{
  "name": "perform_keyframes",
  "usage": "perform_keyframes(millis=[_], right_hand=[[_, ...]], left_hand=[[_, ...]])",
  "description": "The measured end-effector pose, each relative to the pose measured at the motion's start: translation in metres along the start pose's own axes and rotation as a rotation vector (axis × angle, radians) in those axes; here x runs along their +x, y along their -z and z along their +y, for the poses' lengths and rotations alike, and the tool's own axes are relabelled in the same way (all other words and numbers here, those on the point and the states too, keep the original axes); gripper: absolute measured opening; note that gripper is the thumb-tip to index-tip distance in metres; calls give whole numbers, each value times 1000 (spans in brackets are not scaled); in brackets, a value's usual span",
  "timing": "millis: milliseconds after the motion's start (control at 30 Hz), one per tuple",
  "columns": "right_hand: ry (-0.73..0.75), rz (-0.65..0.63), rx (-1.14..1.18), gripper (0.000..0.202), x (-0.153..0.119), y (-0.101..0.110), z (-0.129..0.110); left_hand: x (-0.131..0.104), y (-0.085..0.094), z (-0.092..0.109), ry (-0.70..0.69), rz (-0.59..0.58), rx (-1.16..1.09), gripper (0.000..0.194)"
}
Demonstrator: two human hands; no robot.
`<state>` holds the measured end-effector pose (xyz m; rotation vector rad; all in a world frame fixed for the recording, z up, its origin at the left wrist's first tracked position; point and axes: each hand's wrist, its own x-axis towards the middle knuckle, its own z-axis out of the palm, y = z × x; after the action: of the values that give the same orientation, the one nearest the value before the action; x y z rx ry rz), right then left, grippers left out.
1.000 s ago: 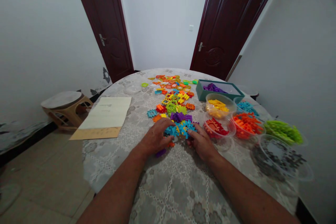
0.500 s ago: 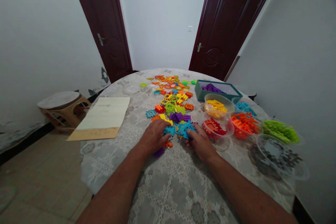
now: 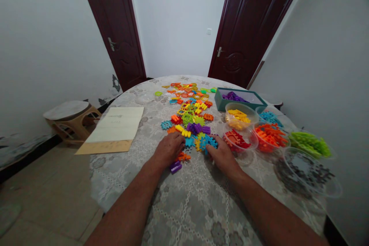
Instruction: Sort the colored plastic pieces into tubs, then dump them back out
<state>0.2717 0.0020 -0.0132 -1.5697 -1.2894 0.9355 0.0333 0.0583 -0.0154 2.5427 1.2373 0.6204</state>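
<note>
My right hand has its thumb and fingers closed on a blue gear-shaped plastic piece. Behind that piece, a yellow piece shows at its left edge. My left hand is low over the table with its fingers curled in; what they hold, if anything, is hidden. Just right of its fingertips lies another blue piece, with yellow ridged pieces beyond it. Orange pieces and purple pieces lie by the left wrist. Purple ridged pieces sit beyond both hands.
A long heap of mixed pieces runs toward the table's far end. On the right stand clear bowls of yellow, red, orange, blue, green and grey pieces, plus a green box. Paper lies left.
My left hand has drawn slightly left, away from the blue piece, which now shows more openly. The blue gear-shaped piece in my right hand has turned and shifted a little right.
</note>
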Motion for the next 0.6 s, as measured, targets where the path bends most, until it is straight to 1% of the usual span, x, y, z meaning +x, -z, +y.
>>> perform_keyframes(millis=[100, 200, 267, 333, 367, 467, 533, 600], right_hand=[[86, 31, -166, 40, -1, 3, 1], [152, 81, -211, 38, -3, 4, 2], [170, 70, -177, 39, -4, 4, 2], [166, 6, -86, 40, -6, 3, 3], [160, -35, -24, 41, -7, 2, 3], [156, -140, 164, 43, -11, -2, 2], [159, -168, 244, 45, -14, -5, -2], [148, -163, 295, 49, -15, -7, -6]], left_hand=[[1, -1, 0, 34, 29, -10, 18], [1, -1, 0, 69, 138, -64, 23], [1, 1, 2, 106, 224, -138, 25], [1, 4, 5, 166, 273, -226, 25], [1, 6, 7, 198, 279, -274, 24], [2, 10, 12, 248, 230, -439, 25], [2, 12, 15, 227, 147, -552, 25], [2, 14, 19, 197, 44, -634, 26]])
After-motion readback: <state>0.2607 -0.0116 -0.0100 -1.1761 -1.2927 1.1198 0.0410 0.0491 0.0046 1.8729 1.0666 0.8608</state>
